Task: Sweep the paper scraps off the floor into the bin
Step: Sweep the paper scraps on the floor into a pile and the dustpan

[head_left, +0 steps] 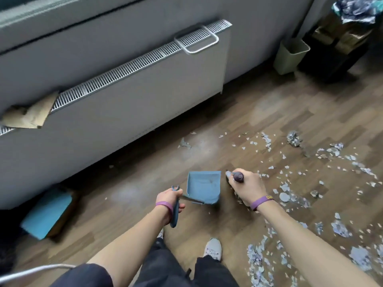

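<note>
Here, landmark: we take the blue dustpan (204,187), which sits on the wooden floor (134,183) with its tray facing up.
Left hand (170,198): we see it curled round the dustpan's handle, just left of the tray.
Right hand (246,187): just right of the dustpan, fist wrapped round a dark brush handle.
Brush (237,177): close against the dustpan's right edge. We cannot tell whether they touch, as the hand hides most of the bristles.
Paper scraps (284,197): strewn over the floor right of the dustpan, thickest nearer us.
Bin (290,56): pale, well beyond the dustpan to its right, by the wall.
Radiator (124,96): beyond the dustpan, reaching away to its left.
Wristbands (260,201): purple, one on each wrist, we note.
Shoe (213,248): on the near side of the dustpan.
</note>
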Demonstrator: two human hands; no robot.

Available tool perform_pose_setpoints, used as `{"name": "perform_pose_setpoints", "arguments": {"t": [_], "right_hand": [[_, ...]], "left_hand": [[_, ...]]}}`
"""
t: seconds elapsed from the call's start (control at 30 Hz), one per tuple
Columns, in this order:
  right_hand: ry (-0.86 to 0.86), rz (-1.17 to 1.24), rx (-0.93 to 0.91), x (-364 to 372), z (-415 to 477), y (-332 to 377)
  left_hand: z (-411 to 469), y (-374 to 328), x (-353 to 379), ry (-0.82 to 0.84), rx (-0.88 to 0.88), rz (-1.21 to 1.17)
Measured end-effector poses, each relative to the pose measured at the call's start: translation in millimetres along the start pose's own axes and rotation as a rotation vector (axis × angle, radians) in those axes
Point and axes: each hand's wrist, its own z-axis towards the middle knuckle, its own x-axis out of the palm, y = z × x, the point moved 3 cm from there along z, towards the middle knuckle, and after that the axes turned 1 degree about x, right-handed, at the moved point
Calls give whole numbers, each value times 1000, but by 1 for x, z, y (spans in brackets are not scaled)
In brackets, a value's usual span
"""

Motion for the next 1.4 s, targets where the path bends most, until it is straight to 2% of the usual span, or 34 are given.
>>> {"name": "perform_pose_setpoints", "arguments": {"t": [0.13, 0.4, 0.47, 0.6, 0.73, 0.9, 1.07, 1.4], "right_hand": [[105, -27, -83, 43, 7, 86], [349, 78, -268, 180, 10, 273], [397, 118, -314, 215, 10, 315], [482, 215, -282, 281, 9, 385], [557, 295, -278, 331, 11, 438], [660, 387, -232, 383, 20, 480], [682, 493, -119, 410, 35, 475], [520, 554, -12, 336, 146, 405]], "left_hand": [[22, -19, -87, -168, 2, -69], [88, -45, -287, -410, -72, -146], [102, -43, -335, -439, -119, -234], [121, -35, -420, -563, -188, -452], [131, -26, -475, -647, -249, -604], [143, -13, -502, -686, -266, -735], [164, -19, -497, -595, -233, -751], [197, -98, -386, -440, -154, -570]]}}
